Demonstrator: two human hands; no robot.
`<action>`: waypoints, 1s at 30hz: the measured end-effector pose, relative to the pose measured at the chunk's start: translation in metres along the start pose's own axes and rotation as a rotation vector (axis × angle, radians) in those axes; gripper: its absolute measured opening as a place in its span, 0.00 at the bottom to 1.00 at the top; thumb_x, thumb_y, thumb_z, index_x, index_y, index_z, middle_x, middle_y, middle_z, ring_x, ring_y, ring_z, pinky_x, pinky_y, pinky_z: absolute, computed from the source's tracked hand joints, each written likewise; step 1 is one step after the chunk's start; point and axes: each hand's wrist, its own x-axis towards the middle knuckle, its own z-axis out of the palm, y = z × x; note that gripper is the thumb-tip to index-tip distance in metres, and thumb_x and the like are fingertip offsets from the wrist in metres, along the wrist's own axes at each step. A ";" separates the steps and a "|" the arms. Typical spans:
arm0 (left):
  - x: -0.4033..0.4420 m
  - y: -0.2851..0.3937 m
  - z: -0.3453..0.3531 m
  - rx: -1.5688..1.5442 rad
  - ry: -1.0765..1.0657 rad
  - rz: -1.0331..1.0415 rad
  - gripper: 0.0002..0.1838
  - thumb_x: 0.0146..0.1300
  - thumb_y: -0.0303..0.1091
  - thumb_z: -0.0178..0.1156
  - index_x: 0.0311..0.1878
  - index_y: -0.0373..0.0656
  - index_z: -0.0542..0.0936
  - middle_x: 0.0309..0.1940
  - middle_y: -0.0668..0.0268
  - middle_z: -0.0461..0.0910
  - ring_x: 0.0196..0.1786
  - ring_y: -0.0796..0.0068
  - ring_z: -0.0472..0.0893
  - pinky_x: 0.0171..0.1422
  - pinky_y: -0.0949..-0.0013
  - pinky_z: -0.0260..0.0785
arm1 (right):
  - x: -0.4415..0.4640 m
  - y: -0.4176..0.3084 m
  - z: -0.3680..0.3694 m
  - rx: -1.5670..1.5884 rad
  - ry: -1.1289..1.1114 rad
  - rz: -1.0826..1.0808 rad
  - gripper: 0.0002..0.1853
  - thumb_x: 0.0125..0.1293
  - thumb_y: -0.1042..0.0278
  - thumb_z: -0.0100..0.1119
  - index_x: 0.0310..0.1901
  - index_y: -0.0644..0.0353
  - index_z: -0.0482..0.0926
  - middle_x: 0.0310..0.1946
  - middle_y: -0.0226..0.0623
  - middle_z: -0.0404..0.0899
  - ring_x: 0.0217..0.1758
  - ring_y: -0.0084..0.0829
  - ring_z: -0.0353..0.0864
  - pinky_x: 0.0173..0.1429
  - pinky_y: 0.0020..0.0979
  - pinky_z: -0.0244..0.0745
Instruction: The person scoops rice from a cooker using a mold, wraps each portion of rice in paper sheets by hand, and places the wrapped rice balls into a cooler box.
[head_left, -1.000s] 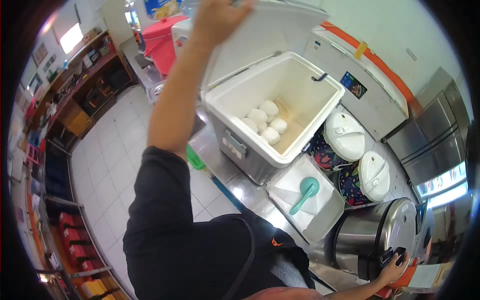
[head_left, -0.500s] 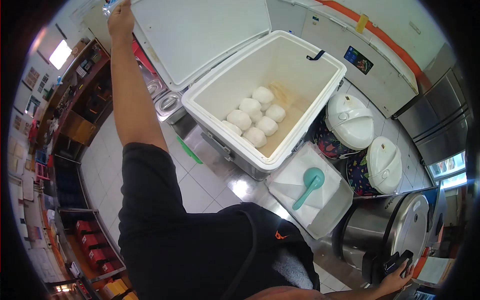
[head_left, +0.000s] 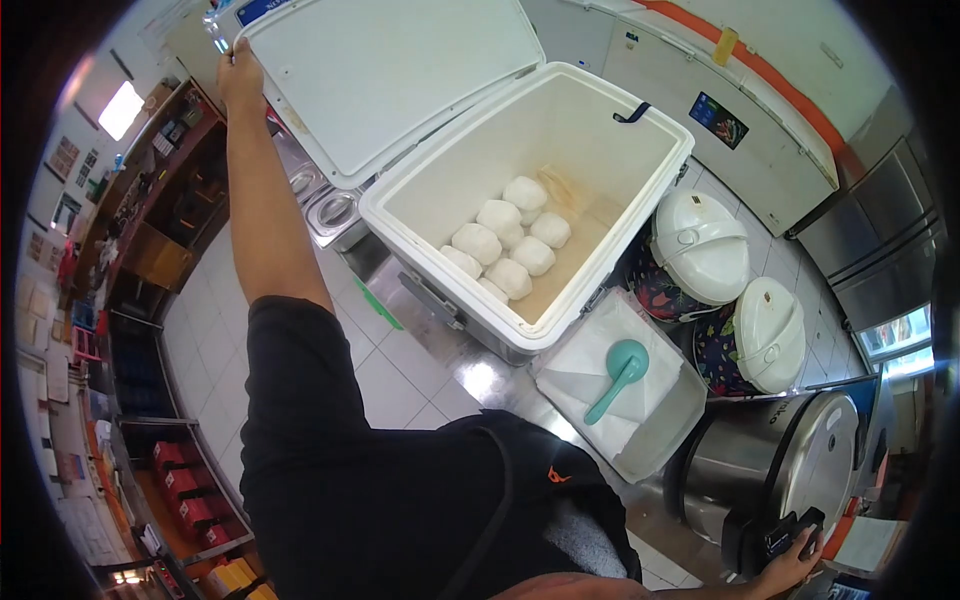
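Observation:
At the upper left, my left hand grips the edge of the raised white lid of a cooler box. Inside the open box, several round white wrapped bundles are piled toward the near left corner; their contents are hidden. Down at the lower right, my right hand is closed around a black handle-like part on the front of a large steel rice cooker. The cooker's steel lid is shut.
A turquoise rice scoop lies on white paper sheets in a plastic tray. Two patterned insulated containers with white lids stand beyond it. Lidded steel pans sit left of the box. A chest freezer lines the wall.
My left hand and the cooler lid have come down slightly, and a blue label on the lid's far edge now shows. My right hand stays nearly in place.

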 end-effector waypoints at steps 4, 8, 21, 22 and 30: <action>-0.001 -0.014 -0.003 0.141 -0.021 0.061 0.16 0.74 0.39 0.55 0.55 0.38 0.78 0.43 0.59 0.82 0.47 0.70 0.79 0.52 0.65 0.72 | 0.002 0.039 0.002 0.343 -0.139 0.205 0.25 0.70 0.60 0.64 0.63 0.64 0.74 0.60 0.46 0.77 0.58 0.35 0.77 0.65 0.34 0.70; -0.018 -0.018 -0.007 0.071 -0.051 -0.025 0.25 0.74 0.42 0.55 0.62 0.29 0.71 0.56 0.51 0.78 0.56 0.62 0.81 0.59 0.63 0.74 | -0.003 0.023 0.000 0.495 -0.153 0.204 0.21 0.69 0.78 0.58 0.63 0.66 0.73 0.59 0.43 0.76 0.56 0.30 0.77 0.61 0.28 0.73; -0.291 0.084 -0.025 -0.113 -0.320 0.834 0.23 0.71 0.39 0.61 0.55 0.26 0.73 0.54 0.46 0.78 0.55 0.56 0.80 0.62 0.59 0.71 | -0.059 -0.054 -0.010 0.075 -0.046 -0.046 0.38 0.49 0.69 0.81 0.63 0.56 0.75 0.57 0.41 0.74 0.62 0.40 0.74 0.66 0.36 0.69; -0.308 0.084 -0.025 -0.168 -0.489 0.918 0.21 0.71 0.40 0.59 0.55 0.30 0.74 0.55 0.46 0.77 0.57 0.54 0.78 0.63 0.55 0.69 | -0.062 -0.069 -0.018 -0.012 -0.099 -0.099 0.43 0.40 0.69 0.83 0.63 0.55 0.75 0.59 0.45 0.73 0.63 0.46 0.73 0.68 0.38 0.68; -0.402 0.123 -0.007 -0.178 -0.953 0.732 0.17 0.68 0.39 0.62 0.53 0.37 0.76 0.57 0.47 0.77 0.61 0.49 0.75 0.67 0.48 0.64 | -0.070 -0.050 -0.029 -0.231 -0.125 -0.229 0.52 0.35 0.71 0.82 0.68 0.55 0.68 0.65 0.54 0.68 0.70 0.54 0.68 0.73 0.45 0.65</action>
